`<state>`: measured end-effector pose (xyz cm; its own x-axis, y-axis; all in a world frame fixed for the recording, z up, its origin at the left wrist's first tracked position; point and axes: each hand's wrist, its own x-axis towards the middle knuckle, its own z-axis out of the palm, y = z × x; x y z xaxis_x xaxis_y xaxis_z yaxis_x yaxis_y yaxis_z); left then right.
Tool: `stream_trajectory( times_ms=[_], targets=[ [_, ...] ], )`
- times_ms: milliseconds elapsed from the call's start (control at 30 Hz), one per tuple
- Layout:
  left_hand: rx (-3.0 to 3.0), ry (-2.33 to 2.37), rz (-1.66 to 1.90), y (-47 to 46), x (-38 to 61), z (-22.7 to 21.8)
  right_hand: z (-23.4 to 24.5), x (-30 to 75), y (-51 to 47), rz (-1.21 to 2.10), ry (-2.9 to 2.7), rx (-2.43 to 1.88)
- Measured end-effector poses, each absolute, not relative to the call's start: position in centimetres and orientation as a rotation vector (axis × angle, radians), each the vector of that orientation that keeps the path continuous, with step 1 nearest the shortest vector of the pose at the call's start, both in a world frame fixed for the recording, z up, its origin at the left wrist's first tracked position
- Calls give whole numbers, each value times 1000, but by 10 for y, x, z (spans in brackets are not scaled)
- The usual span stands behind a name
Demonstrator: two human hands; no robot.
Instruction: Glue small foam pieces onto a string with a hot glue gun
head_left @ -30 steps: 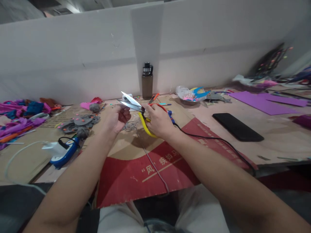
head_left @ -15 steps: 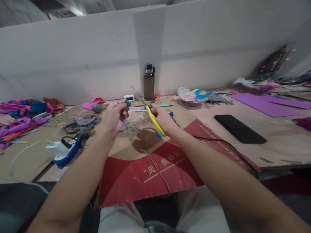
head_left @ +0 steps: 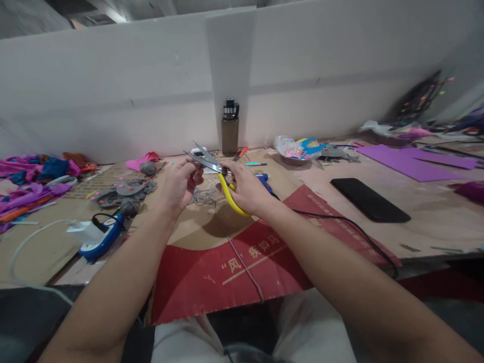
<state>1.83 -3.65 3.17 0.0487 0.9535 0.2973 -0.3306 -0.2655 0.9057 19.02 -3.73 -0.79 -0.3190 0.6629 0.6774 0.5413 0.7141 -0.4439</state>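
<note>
My right hand (head_left: 247, 190) is closed around the yellow handles of a pair of scissors (head_left: 216, 173). Their blades are apart and point left, toward my left hand (head_left: 180, 182). My left hand is pinched shut just under the blades, holding something small that I cannot make out. A tangle of grey yarn (head_left: 206, 196) lies on the cardboard sheet (head_left: 227, 262) below both hands, with one strand running toward me.
A brown bottle (head_left: 229, 128) stands at the back wall. A black phone (head_left: 369, 199) lies to the right, a blue glue gun (head_left: 263, 180) with a black cable behind my right hand. Grey felt pieces and balls (head_left: 128, 191), a blue-and-white device (head_left: 99, 235) and coloured scraps (head_left: 30, 176) lie left.
The scissors swung from edge-on and pointing away back toward my left hand, with the blades apart again. My left hand stayed pinched in about the same place.
</note>
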Motion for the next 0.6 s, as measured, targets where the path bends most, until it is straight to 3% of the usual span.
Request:
stream_trajectory(
  times_ms=[600],
  targets=[
    [1274, 698, 1474, -38, 22, 29, -4, 192, -44, -44, -2019, -1099]
  ],
)
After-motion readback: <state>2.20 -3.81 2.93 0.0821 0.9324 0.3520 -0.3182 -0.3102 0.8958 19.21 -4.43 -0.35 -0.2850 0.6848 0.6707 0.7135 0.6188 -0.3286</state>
